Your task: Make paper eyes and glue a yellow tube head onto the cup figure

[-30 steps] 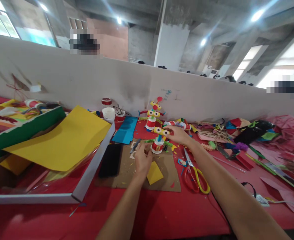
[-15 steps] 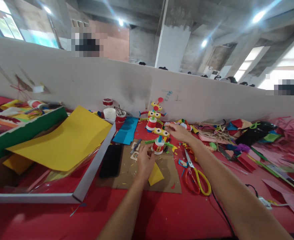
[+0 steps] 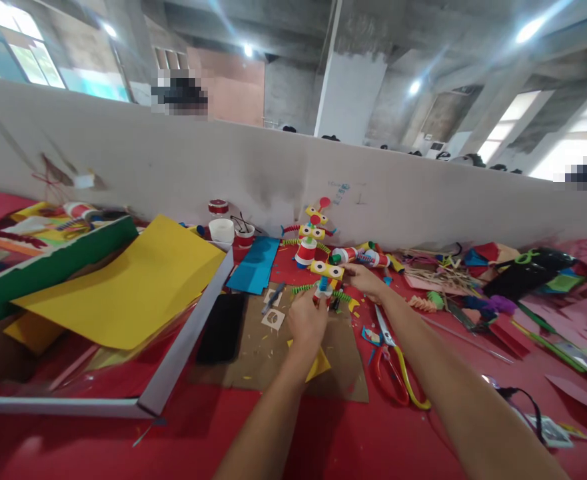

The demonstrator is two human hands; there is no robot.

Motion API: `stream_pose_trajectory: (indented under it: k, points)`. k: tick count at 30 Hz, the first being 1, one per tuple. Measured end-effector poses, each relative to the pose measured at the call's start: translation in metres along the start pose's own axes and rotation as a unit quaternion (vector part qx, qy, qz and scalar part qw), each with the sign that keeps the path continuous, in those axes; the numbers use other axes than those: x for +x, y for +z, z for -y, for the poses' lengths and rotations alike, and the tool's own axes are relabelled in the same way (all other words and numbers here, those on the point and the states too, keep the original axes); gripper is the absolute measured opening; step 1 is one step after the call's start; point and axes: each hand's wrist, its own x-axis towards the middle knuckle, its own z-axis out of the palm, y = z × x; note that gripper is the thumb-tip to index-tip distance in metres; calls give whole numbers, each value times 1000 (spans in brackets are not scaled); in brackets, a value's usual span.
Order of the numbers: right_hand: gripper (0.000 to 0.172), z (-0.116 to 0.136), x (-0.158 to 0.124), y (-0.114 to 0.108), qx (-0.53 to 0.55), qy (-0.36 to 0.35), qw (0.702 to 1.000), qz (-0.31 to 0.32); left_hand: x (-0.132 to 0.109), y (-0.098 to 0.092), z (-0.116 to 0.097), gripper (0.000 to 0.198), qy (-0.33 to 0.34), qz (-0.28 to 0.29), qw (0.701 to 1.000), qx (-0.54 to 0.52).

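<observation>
Hands at a paper figure [image 3: 324,285], which stands upright just below and right of the centre of the frame. The left hand [image 3: 307,319] is closed, its fingers curled in against the white-rimmed cup [image 3: 326,292] that forms the body and hiding much of it. The right hand [image 3: 364,280] is half open, fingers loosely bent, with fingertips at the right end of the yellow tube [image 3: 334,272] that forms the head (whether they pinch it or merely touch it cannot be told). Green spring arms [image 3: 300,289] project to either side of the cup. Beneath lies a cardboard sheet [image 3: 253,357]; a yellow paper piece [image 3: 320,366], partly covered by the left hand and wrist, rests on it. Behind, above the centre, stands a similar figure [image 3: 305,254] with a red-and-white cup. Lower right of the centre, near the right forearm: scissors [image 3: 387,333] with one red and one yellow handle. Left of the centre: a black phone [image 3: 220,329], just beside a white-edged box [image 3: 187,333].
</observation>
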Motion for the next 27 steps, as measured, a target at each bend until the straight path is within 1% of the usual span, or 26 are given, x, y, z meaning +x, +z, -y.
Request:
stream_pose_trajectory:
  k: [4, 9, 13, 18, 23, 27]
  points:
    - [44, -7, 13, 8, 31, -12, 997, 63, 5, 9, -8, 24, -54, -6, 997, 62]
    - [44, -14, 21, 7, 45, -22, 992, 120, 13, 16, -10, 26, -46, 2, 994, 98]
    - [39, -15, 23, 7, 43, -21, 988, 150, 17, 17, -12, 27, -49, 14, 991, 121]
    - [30, -12, 26, 10, 44, -18, 985, 165, 17, 18, -15, 27, -43, 16, 991, 126]
    - [28, -12, 28, 10, 49, -21, 983, 176, 17, 21, -15, 26, -53, 15, 992, 114]
    - [26, -18, 29, 11, 42, -26, 985, 165, 18, 24, -14, 24, -55, 13, 992, 109]
